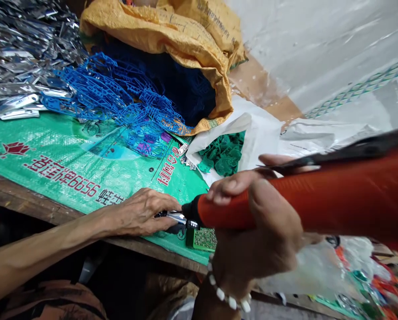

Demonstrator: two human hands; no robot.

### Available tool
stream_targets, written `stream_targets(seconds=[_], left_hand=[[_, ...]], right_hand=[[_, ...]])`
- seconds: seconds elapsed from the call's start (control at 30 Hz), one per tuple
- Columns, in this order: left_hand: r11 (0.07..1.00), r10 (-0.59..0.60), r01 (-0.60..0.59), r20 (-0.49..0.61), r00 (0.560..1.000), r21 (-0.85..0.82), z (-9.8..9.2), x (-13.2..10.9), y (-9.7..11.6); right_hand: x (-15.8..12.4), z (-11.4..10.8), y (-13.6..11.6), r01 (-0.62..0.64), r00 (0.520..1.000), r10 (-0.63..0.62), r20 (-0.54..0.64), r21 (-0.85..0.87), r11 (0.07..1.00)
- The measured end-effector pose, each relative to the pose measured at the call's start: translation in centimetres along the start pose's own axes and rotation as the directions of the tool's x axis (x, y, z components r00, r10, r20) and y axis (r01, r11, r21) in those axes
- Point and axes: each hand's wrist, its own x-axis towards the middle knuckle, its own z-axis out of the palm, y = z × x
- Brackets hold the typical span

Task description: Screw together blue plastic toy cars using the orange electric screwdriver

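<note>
My right hand [255, 222], a beaded white bracelet on its wrist, wraps around a red-orange electric screwdriver [232, 212] with a black nose. A long dark part, lever-like, runs along the tool's upper side by my fingers; its exact kind is unclear. The nose points left and meets a small shiny metal-and-black piece [176, 218]. My left hand [149, 211] pinches that piece against the green sheet, thumb and fingers closed on it. Just right of the piece, partly behind my right hand, sits a small green tray [194, 244] full of tiny metal parts, probably screws.
Blue plastic frames [119, 93] spill from a yellow woven sack [172, 33]. Shiny metal pieces [29, 58] are heaped at upper left. A white bag [248, 138] holds green plastic parts [224, 153]. The wooden table edge [35, 195] runs along the front. Clutter fills the lower right.
</note>
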Motion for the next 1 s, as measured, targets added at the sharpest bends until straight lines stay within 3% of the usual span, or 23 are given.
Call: stream_targets(seconds=[0.1, 0.13, 0.27, 0.37, 0.43, 0.5, 0.6, 0.63, 0.67, 0.7, 0.77, 0.8, 0.87, 1.0], left_hand=[[1.0, 0.022, -0.021, -0.032, 0.999, 0.014, 0.4, -0.2, -0.6], [0.999, 0.032, -0.031, -0.041, 0.999, 0.022, 0.6, -0.3, -0.8], [0.999, 0.019, -0.017, -0.067, 0.998, 0.027, 0.9, -0.3, -1.3], [0.998, -0.069, 0.067, -0.153, 0.986, -0.015, 0.7, -0.2, -1.3], [0.985, -0.165, 0.147, -0.257, 0.952, -0.088, 0.3, -0.3, -1.2], [0.963, -0.252, 0.196, -0.362, 0.897, -0.186, 0.0, -0.3, -1.1], [0.937, -0.323, 0.195, -0.503, 0.802, -0.291, -0.2, -0.4, -1.2], [0.933, -0.334, 0.191, -0.539, 0.773, -0.305, -0.1, -0.5, -1.2], [0.935, -0.332, 0.181, -0.569, 0.752, -0.306, -0.1, -0.5, -1.3], [0.943, -0.311, 0.167, -0.594, 0.742, -0.286, 0.0, -0.6, -1.3], [0.972, -0.223, 0.115, -0.638, 0.737, -0.206, 0.3, -0.8, -1.4], [0.984, -0.17, 0.085, -0.655, 0.736, -0.159, 0.4, -0.9, -1.4], [0.993, -0.108, 0.05, -0.674, 0.731, -0.105, 0.6, -1.2, -1.3], [0.97, -0.23, 0.121, -0.637, 0.736, -0.211, 0.2, -2.0, -0.9]], right_hand=[[0.4, 0.1, -0.4, 0.004, 0.986, 0.031, -0.161, 0.215, 0.977], [0.7, 0.0, -0.5, 0.021, 0.982, 0.021, -0.19, 0.217, 0.976], [2.4, -2.1, -0.4, 0.105, 0.948, -0.088, -0.307, 0.039, 0.994], [3.3, -4.2, 0.6, 0.02, 0.949, -0.073, -0.307, -0.171, 0.985], [3.0, -5.2, 1.4, -0.059, 0.956, -0.042, -0.289, -0.333, 0.941], [1.6, -5.4, 2.3, -0.06, 0.949, -0.092, -0.3, -0.459, 0.886], [-2.2, -4.2, 4.0, -0.057, 0.884, -0.226, -0.408, -0.575, 0.816], [-3.7, -3.5, 4.7, -0.093, 0.873, -0.201, -0.444, -0.556, 0.826], [-5.0, -2.6, 5.4, -0.128, 0.893, -0.117, -0.434, -0.495, 0.859], [-6.3, -1.7, 6.1, -0.194, 0.928, 0.034, -0.37, -0.404, 0.894], [-8.0, 0.1, 7.5, -0.341, 0.933, 0.308, -0.185, -0.183, 0.922], [-8.6, 0.9, 8.0, -0.367, 0.929, 0.359, -0.086, -0.11, 0.923], [-9.1, 2.3, 8.5, -0.383, 0.923, 0.382, -0.037, -0.01, 0.924], [-9.4, 3.2, 8.0, -0.407, 0.886, 0.429, -0.177, 0.146, 0.902]])
